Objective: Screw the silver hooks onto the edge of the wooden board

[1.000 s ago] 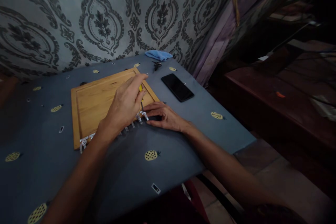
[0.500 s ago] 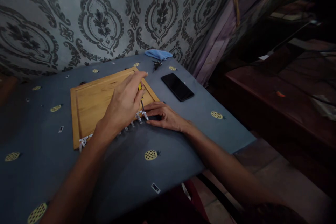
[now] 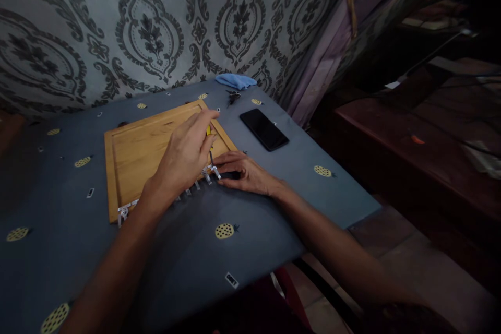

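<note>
Yellow tool handle (image 3: 209, 130); honey-brown panel (image 3: 143, 148); blue-grey tablecloth (image 3: 274, 224), yellow pineapples (image 3: 224, 231); grey damask-patterned wall (image 3: 188, 36).

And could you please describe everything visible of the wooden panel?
The wooden panel is rectangular and yellowish, with a raised border around a recessed, streaked middle. It lies flat on the blue table. A silvery hook strip runs along its near edge. The left hand, holding a yellow-handled tool, is above it, hiding part; the right hand is at its near right corner; contact is unclear.
</note>
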A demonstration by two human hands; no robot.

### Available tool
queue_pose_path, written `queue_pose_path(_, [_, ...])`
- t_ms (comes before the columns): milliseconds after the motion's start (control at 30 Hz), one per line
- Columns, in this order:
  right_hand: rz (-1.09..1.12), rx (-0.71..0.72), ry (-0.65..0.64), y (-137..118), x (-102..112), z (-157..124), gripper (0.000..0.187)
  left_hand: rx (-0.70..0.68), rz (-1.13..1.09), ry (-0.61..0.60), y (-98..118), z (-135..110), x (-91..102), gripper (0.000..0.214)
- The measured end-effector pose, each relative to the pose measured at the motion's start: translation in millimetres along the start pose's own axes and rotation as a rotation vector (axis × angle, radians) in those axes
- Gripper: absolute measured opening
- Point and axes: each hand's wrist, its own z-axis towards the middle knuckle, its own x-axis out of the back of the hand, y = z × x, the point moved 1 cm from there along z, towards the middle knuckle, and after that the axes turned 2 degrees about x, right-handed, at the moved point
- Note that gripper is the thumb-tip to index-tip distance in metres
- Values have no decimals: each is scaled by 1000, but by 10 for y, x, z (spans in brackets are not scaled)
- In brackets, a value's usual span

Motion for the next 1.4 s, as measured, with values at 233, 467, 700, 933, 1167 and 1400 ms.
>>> queue_pose_path(233, [-4, -5, 13, 8, -6, -8, 24, 27, 6, -40, 16, -3, 6, 36])
queue_pose_path(467, [-8, 4, 13, -5, 1, -3, 25, 105, 102, -101, 26, -4, -12, 31])
queue_pose_path(700, [-10, 13, 33, -6, -1, -2, 23, 78, 109, -44, 2, -20, -27, 28])
queue_pose_path(933, [-4, 2, 28, 2, -5, -2, 23, 69, 90, -29, 6, -22, -24, 32])
queue_pose_path(1167, [-11, 4, 22, -11, -1, 0, 23, 66, 98, -43, 14, -22, -17, 34])
queue_pose_path(1400, [-4, -5, 11, -20, -1, 7, 24, 41, 92, -46, 6, -20, -16, 34])
